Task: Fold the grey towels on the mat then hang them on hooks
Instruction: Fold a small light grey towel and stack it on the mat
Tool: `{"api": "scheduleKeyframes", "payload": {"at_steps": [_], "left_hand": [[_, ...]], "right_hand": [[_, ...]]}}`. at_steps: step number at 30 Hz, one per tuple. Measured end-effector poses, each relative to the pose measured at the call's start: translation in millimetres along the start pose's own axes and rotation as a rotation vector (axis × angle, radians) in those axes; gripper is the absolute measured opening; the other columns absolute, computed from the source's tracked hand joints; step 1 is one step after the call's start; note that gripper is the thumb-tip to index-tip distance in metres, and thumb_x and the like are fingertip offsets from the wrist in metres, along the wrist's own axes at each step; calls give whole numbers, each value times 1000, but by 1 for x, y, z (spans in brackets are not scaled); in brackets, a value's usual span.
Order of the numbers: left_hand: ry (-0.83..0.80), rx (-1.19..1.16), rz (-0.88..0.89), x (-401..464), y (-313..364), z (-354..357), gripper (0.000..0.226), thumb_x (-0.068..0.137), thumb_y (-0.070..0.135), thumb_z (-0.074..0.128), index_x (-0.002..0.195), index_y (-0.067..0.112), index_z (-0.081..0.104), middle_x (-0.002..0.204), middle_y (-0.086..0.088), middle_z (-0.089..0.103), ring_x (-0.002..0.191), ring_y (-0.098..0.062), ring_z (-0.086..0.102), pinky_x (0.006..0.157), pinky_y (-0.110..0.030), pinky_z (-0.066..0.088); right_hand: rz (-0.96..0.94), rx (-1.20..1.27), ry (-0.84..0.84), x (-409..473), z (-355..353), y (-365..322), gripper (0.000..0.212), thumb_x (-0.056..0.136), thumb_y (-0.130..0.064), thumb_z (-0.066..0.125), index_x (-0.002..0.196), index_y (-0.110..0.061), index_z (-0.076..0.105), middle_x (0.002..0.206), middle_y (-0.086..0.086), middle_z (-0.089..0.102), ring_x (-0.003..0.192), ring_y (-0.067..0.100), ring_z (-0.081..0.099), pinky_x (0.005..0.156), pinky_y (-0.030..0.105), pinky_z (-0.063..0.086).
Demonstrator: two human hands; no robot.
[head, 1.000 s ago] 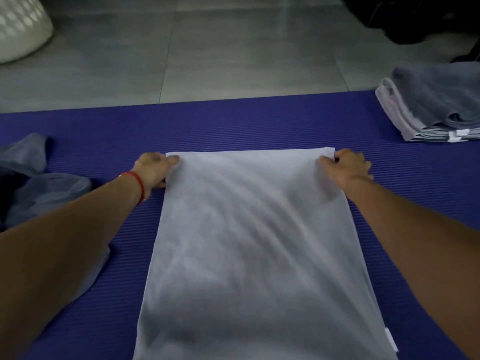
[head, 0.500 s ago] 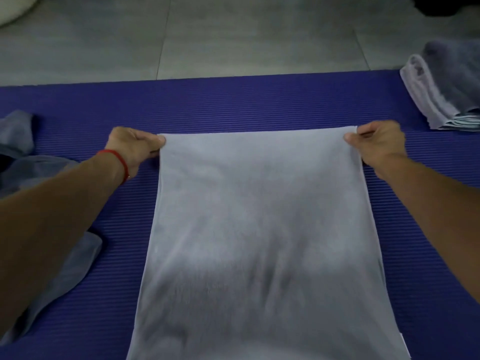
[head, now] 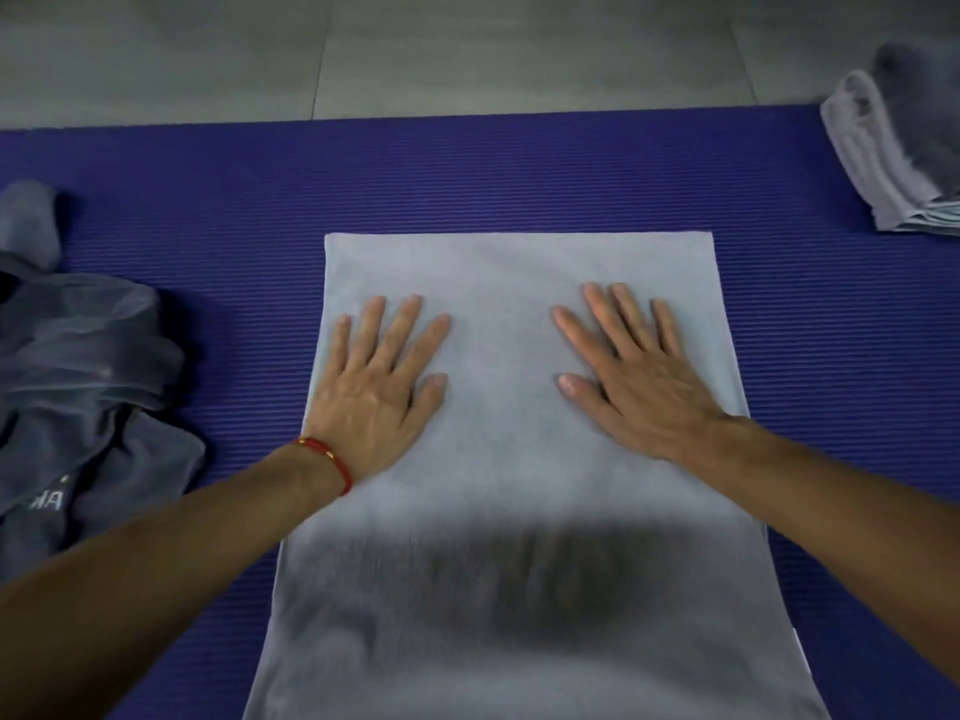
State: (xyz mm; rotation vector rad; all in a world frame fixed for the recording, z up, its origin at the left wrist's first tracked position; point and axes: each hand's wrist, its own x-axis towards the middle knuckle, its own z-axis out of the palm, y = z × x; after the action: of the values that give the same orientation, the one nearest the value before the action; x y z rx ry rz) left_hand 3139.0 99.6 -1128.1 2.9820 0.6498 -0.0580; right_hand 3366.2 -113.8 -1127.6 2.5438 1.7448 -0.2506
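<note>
A light grey towel (head: 514, 459) lies spread flat on the purple mat (head: 467, 174), its far edge straight and its near end running out of the bottom of the view. My left hand (head: 376, 387) rests palm down on the towel's left half, fingers straight and spread. My right hand (head: 631, 376) lies palm down on the right half in the same way. Neither hand holds anything. A red band circles my left wrist.
A heap of crumpled grey towels (head: 78, 376) sits on the mat at the left. A stack of folded grey towels (head: 898, 148) lies at the mat's far right corner. Grey floor tiles (head: 467, 44) stretch beyond the mat.
Both hands have let go of the towel's far corners and moved back onto its surface, now flat and spread. The towel's far edge lies down on the mat.
</note>
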Motion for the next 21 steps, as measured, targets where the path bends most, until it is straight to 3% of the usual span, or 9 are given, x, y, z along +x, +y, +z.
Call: {"api": "scheduleKeyframes", "payload": {"at_steps": [2, 6, 8, 10, 12, 14, 18, 21], "left_hand": [[-3, 15, -14, -4, 0, 6, 61, 103, 54, 15, 161, 36, 3, 170, 0, 3, 156, -32, -2, 123, -59, 5], [-50, 6, -19, -5, 6, -10, 60, 103, 50, 19, 161, 34, 11, 169, 2, 7, 155, -34, 1, 119, -66, 9], [31, -15, 114, -33, 30, -16, 59, 103, 44, 28, 160, 32, 21, 169, 1, 12, 156, -32, 5, 120, -65, 11], [91, -63, 304, -78, 60, -20, 61, 100, 42, 38, 159, 26, 28, 168, -2, 16, 155, -32, 9, 121, -64, 12], [98, -88, 418, -130, 82, -8, 67, 97, 42, 45, 158, 20, 31, 167, -4, 19, 154, -33, 14, 120, -65, 15], [55, 4, 502, -175, 92, 8, 71, 94, 46, 49, 157, 18, 31, 166, -5, 23, 152, -35, 21, 118, -65, 20], [-46, 29, 502, -206, 78, 9, 74, 99, 52, 49, 159, 15, 25, 165, -9, 25, 150, -34, 28, 115, -63, 31], [-36, 87, 657, -211, 66, -1, 61, 94, 48, 53, 149, 25, 46, 161, -8, 35, 144, -34, 40, 111, -62, 38]], "right_hand": [[21, -17, -17, -3, 4, 5, 73, 99, -68, 6, 162, -34, -6, 170, 4, -12, 157, 29, -12, 124, 59, -1], [23, -86, -83, -4, -15, 3, 76, 98, -67, 4, 163, -28, -2, 171, 10, -7, 156, 37, -5, 119, 68, 9], [3, -41, -54, -28, -11, -21, 75, 101, -63, 10, 164, -23, 5, 171, 11, -3, 156, 38, -3, 118, 69, 13], [-150, -9, -45, -78, 0, -54, 70, 104, -58, 18, 164, -21, 9, 171, 10, -1, 157, 33, -2, 121, 64, 11], [-276, -27, -72, -136, 11, -78, 67, 107, -52, 24, 164, -22, 5, 171, 8, -5, 157, 31, -5, 124, 61, 6], [-265, -52, -75, -175, 16, -80, 66, 108, -49, 27, 164, -24, 3, 171, 5, -6, 157, 29, -5, 124, 61, 9], [-119, -60, -94, -200, 8, -62, 66, 106, -52, 29, 163, -26, 12, 171, 4, 4, 158, 27, 3, 119, 63, 21], [-218, -30, -100, -206, 0, -63, 61, 102, -53, 42, 155, -24, 38, 164, 9, 29, 152, 29, 25, 117, 60, 27]]}}
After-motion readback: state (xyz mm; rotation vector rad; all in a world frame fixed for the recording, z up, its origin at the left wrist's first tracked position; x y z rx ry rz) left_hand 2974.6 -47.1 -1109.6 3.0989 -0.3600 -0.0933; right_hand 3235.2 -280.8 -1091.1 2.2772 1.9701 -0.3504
